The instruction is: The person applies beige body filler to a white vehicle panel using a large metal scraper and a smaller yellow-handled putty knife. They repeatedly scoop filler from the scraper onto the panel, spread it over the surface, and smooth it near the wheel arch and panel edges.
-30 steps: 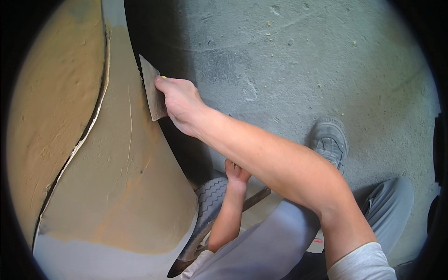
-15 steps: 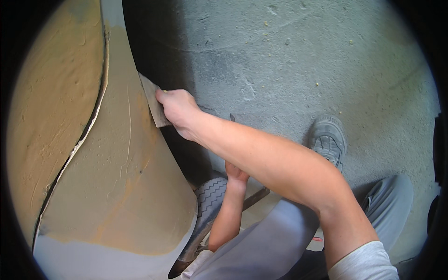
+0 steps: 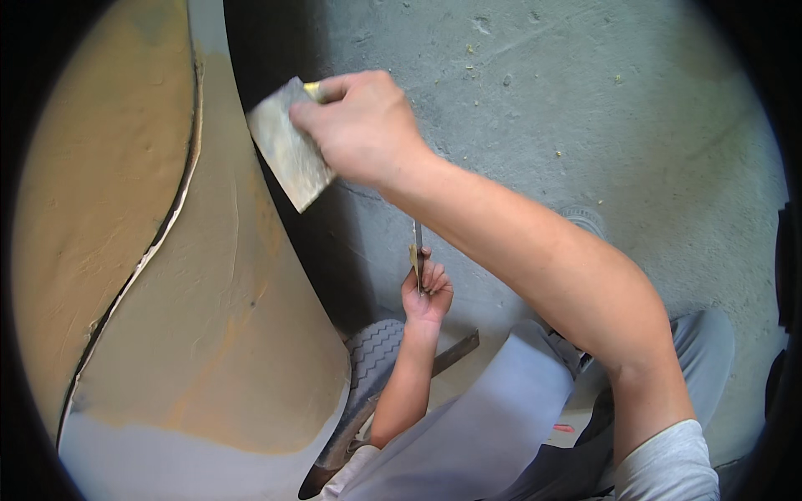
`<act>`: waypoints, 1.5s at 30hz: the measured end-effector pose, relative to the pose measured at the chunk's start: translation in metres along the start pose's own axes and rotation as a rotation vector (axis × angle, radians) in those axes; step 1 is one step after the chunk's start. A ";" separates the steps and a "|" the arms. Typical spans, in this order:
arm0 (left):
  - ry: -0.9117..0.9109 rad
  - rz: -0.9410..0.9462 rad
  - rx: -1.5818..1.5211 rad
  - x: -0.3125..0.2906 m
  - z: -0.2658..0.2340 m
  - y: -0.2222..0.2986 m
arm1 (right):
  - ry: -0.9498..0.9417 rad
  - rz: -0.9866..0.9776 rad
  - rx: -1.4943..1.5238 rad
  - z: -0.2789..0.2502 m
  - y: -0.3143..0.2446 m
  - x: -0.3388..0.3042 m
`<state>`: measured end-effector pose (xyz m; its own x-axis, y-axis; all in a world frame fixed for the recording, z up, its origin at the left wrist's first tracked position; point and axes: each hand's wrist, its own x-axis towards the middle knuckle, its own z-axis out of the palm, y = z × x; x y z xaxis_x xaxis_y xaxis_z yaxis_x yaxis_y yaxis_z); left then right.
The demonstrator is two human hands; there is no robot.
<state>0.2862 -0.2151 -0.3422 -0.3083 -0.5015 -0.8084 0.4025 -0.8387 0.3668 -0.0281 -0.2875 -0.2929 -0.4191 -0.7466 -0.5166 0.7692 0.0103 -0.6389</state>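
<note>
My right hand [image 3: 368, 125] is closed, thumb and fingers pinching a flat, smeared metal putty spreader [image 3: 291, 150]. The spreader's left corner lies at or just over the edge of a curved vehicle panel [image 3: 200, 326] coated in tan filler; whether it touches cannot be made out. Lower down, my left hand [image 3: 428, 292], palm up, grips a thin metal plate [image 3: 418, 238] seen nearly edge-on. A dab of yellowish filler [image 3: 413, 259] shows beside that plate. How far the left fingers wrap round it is partly hidden.
A dark gap with a raised pale lip [image 3: 159, 238] divides the panel from another tan-coated panel [image 3: 109, 184]. Beneath the panel's lower end is a tyre [image 3: 373, 355], beside a dark bar [image 3: 458, 352]. My shoe [image 3: 585, 219] stands on the grey concrete floor [image 3: 535, 108], among scattered crumbs.
My right hand has lifted the spreader up and right from the panel's edge, turning its flat face into view. The left hand and its plate, earlier mostly behind my right forearm, now show.
</note>
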 end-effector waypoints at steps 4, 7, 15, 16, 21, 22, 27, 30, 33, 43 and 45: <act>-0.009 -0.012 -0.007 0.005 0.007 -0.003 | -0.200 -0.040 -0.300 -0.017 0.014 -0.023; -0.055 -0.021 -0.044 0.008 0.027 -0.007 | -0.174 0.004 -0.309 -0.045 0.018 -0.044; -0.292 0.040 0.300 -0.007 0.160 -0.052 | 0.021 -0.222 -0.019 -0.113 -0.041 -0.082; -0.157 0.107 0.406 -0.016 0.178 -0.067 | 0.025 -0.289 -0.004 -0.115 -0.043 -0.094; -0.428 0.099 0.332 -0.055 0.247 -0.078 | 0.152 -0.177 -0.405 -0.133 -0.061 -0.191; -0.501 0.123 0.349 -0.063 0.256 -0.080 | 0.184 -0.139 -0.347 -0.138 -0.072 -0.207; -0.652 0.119 0.521 -0.125 0.287 -0.119 | 0.149 -0.529 -0.152 -0.170 -0.136 -0.267; -0.748 0.134 0.525 -0.164 0.301 -0.108 | 0.175 -0.551 -0.341 -0.159 -0.128 -0.313; -0.815 0.412 0.715 -0.196 0.306 -0.089 | 0.301 -0.547 -0.397 -0.168 -0.137 -0.360; -0.826 0.876 1.518 -0.326 0.338 -0.144 | 0.421 -0.852 -0.646 -0.196 -0.161 -0.423; -0.787 0.739 1.559 -0.328 0.345 -0.148 | 0.405 -0.731 -0.576 -0.195 -0.149 -0.441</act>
<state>0.0307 0.0001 0.0280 -0.9126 -0.3918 -0.1168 -0.2720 0.3685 0.8890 -0.0518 0.1704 -0.0810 -0.9083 -0.4176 0.0247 -0.0456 0.0400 -0.9982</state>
